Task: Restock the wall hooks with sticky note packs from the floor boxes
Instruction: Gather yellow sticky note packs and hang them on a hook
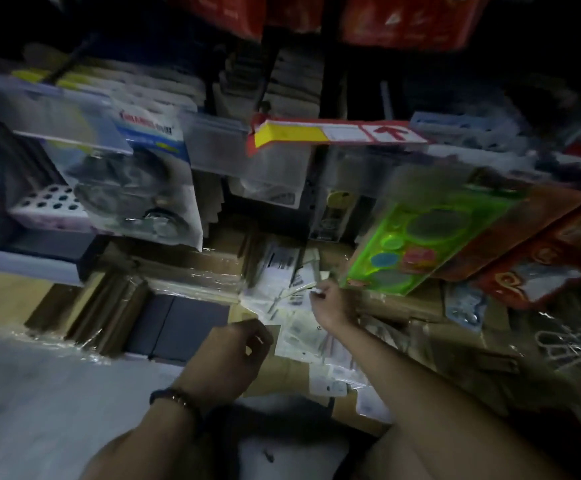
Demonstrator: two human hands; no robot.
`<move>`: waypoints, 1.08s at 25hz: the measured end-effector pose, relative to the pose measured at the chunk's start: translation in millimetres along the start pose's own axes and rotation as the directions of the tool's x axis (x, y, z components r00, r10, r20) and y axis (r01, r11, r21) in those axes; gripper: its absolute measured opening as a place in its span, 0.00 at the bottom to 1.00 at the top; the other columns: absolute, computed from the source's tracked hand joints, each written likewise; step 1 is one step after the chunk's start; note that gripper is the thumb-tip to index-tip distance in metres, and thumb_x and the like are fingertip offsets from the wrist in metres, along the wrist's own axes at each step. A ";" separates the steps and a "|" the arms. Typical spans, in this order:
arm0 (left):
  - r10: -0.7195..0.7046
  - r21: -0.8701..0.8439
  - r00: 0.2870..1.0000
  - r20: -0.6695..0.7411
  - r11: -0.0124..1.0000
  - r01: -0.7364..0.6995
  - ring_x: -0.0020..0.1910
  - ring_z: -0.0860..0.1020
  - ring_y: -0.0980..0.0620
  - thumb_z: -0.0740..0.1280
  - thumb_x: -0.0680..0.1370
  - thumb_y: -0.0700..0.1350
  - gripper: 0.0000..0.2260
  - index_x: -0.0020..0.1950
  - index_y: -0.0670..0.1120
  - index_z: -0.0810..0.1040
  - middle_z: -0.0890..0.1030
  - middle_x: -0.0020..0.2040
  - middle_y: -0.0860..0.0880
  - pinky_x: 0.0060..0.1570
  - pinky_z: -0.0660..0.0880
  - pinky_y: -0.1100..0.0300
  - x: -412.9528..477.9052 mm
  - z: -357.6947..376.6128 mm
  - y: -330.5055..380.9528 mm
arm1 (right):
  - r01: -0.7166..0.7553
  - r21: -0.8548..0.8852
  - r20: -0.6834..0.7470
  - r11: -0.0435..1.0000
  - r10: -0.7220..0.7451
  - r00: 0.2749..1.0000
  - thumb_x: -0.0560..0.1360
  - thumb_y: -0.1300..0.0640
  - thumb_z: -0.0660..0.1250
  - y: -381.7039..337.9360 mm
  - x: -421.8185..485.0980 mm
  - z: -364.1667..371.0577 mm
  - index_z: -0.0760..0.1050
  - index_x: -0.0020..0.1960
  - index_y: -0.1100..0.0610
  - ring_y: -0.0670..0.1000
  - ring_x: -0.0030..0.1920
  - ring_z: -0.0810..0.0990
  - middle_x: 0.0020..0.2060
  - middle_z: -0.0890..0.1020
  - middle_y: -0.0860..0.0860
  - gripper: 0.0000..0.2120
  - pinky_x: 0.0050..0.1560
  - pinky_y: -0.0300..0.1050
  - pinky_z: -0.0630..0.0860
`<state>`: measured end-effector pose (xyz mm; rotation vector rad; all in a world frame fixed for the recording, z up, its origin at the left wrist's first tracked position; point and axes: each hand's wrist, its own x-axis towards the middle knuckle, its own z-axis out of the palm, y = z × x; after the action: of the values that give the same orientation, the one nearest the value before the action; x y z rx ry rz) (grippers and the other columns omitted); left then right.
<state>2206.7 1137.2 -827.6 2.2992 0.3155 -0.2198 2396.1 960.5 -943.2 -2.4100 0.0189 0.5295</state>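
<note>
Reaching ahead, your right hand [330, 304] pinches a sticky note pack [301, 295] in the floor box [282, 374]; your left hand [233, 355] curls nearer you, hold unclear.

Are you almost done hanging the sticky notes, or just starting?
Probably early. Done: nothing I can confirm; the hooks above are blurred. In hand: the right hand pinches a white pack in the floor box, the left hand curled nearby. Left: many packs lie in the box, waiting to be hung.
</note>
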 end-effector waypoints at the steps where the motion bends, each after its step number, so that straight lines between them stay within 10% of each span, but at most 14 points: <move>1: -0.011 -0.017 1.000 -0.008 1.000 0.011 0.41 0.82 0.64 0.70 0.82 0.47 0.05 0.50 0.57 0.84 0.84 0.44 0.62 0.40 0.76 0.71 0.5 -0.1 -1.6 | -0.060 0.028 -0.013 0.998 0.060 0.998 0.81 0.51 0.69 6.2 26.5 14.5 0.80 0.65 0.56 0.63 0.60 0.83 0.60 0.85 0.61 0.15 0.61 0.55 0.80; 8: -0.035 -0.052 0.999 0.015 0.998 0.035 0.39 0.82 0.61 0.70 0.82 0.48 0.05 0.51 0.59 0.82 0.84 0.44 0.62 0.39 0.77 0.68 7.5 -0.4 -3.5 | -0.251 -0.041 -0.157 0.967 0.242 0.958 0.80 0.38 0.66 -18.6 35.5 24.5 0.80 0.65 0.56 0.63 0.58 0.84 0.60 0.85 0.57 0.24 0.50 0.48 0.75; 15: -0.014 -0.035 0.998 0.063 0.999 0.016 0.41 0.82 0.60 0.69 0.82 0.48 0.04 0.53 0.56 0.82 0.85 0.45 0.58 0.43 0.79 0.65 13.0 10.6 7.2 | -0.346 0.117 -0.168 0.931 0.362 0.917 0.85 0.47 0.65 -38.6 31.3 29.1 0.81 0.63 0.59 0.61 0.60 0.83 0.59 0.85 0.59 0.18 0.50 0.46 0.70; 22: -0.056 -0.055 0.988 0.145 0.996 0.065 0.45 0.81 0.60 0.67 0.84 0.48 0.05 0.57 0.54 0.83 0.86 0.53 0.53 0.39 0.71 0.74 32.1 7.2 11.9 | -0.122 0.406 -0.299 0.906 0.257 0.919 0.79 0.48 0.70 -44.2 -24.2 17.8 0.74 0.41 0.52 0.60 0.45 0.84 0.42 0.85 0.57 0.11 0.49 0.51 0.81; 27: -0.273 -0.180 0.960 0.065 0.943 0.280 0.49 0.85 0.49 0.67 0.84 0.57 0.17 0.68 0.50 0.73 0.86 0.54 0.46 0.51 0.83 0.52 32.6 13.6 12.8 | 0.127 0.410 -0.249 0.903 -0.024 0.968 0.80 0.60 0.73 -35.9 -93.1 0.3 0.73 0.42 0.54 0.43 0.34 0.75 0.34 0.78 0.47 0.11 0.35 0.36 0.69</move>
<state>2240.7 1123.8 -836.2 2.0564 0.6144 -0.3601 2315.8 977.5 -886.4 -2.0206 0.1301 0.1705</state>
